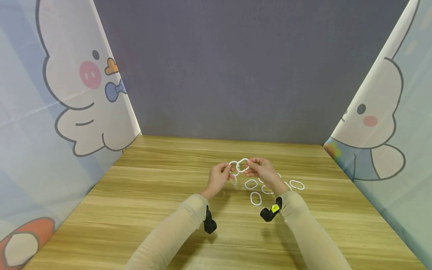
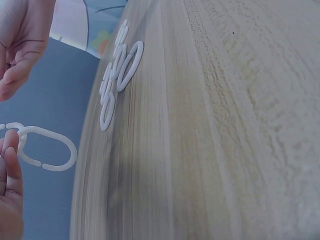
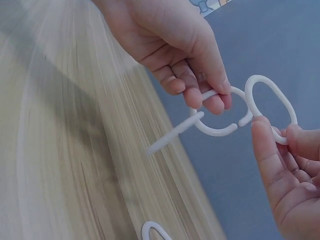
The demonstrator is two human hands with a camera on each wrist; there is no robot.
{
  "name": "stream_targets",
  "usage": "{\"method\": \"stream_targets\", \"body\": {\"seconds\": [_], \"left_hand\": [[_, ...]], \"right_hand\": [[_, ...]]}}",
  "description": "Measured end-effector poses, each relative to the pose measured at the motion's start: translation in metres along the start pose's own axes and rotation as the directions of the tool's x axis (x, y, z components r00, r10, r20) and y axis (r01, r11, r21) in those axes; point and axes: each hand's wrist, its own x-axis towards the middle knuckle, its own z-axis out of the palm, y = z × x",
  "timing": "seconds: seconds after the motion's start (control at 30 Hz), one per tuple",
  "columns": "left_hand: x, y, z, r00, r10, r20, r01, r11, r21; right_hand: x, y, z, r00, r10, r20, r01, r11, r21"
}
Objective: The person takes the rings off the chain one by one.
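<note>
My left hand [image 1: 218, 177] pinches a white oval plastic chain link [image 3: 216, 132] between thumb and fingers; this link has a small gap in its side. A second white link [image 3: 172, 135] hangs from it, tilted downward. To the right, my right hand [image 1: 264, 171] holds another white link [image 3: 286, 100] by thumb and fingertips. In the right wrist view, that link overlaps the left-hand link close beside its gap. Both hands are raised above the table, close together.
Several loose white links [image 1: 255, 199] lie on the wood-grain table [image 1: 152, 180], below and around the right hand. A dark grey panel [image 1: 222, 75] stands behind the table, with cartoon-printed cloths [image 1: 27, 112] on both sides.
</note>
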Motion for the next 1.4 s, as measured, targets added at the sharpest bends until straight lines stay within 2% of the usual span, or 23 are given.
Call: {"method": "stream_targets", "body": {"seconds": [0.27, 0.3, 0.53, 0.8, 1.17, 1.4], "left_hand": [[-0.017, 0.033, 0.000, 1.000, 0.019, 0.001, -0.019, 1.000, 0.020], [-0.017, 0.033, 0.000, 1.000, 0.016, 0.000, -0.016, 1.000, 0.017], [-0.004, 0.005, 0.002, 1.000, 0.020, -0.002, -0.020, 1.000, 0.004], [-0.002, 0.002, 0.004, 1.000, -0.017, 0.009, 0.017, 1.000, 0.025], [-0.004, 0.004, 0.005, 1.000, -0.007, 0.011, 0.007, 1.000, 0.023], [-0.004, 0.004, 0.005, 1.000, 0.010, 0.006, -0.010, 1.000, 0.009]], "right_hand": [[-0.004, -0.001, -0.009, 1.000, 0.009, 0.004, -0.009, 1.000, -0.010], [-0.004, -0.001, -0.010, 1.000, 0.009, 0.003, -0.009, 1.000, -0.012], [-0.009, -0.002, -0.017, 1.000, 0.024, 0.011, -0.024, 0.999, -0.039], [-0.015, 0.000, -0.028, 1.000, 0.017, 0.006, -0.016, 0.999, -0.052], [-0.022, -0.001, -0.038, 1.000, 0.020, 0.013, -0.019, 0.995, -0.098], [-0.024, 0.000, -0.041, 1.000, 0.021, 0.021, -0.019, 0.996, -0.085]]}}
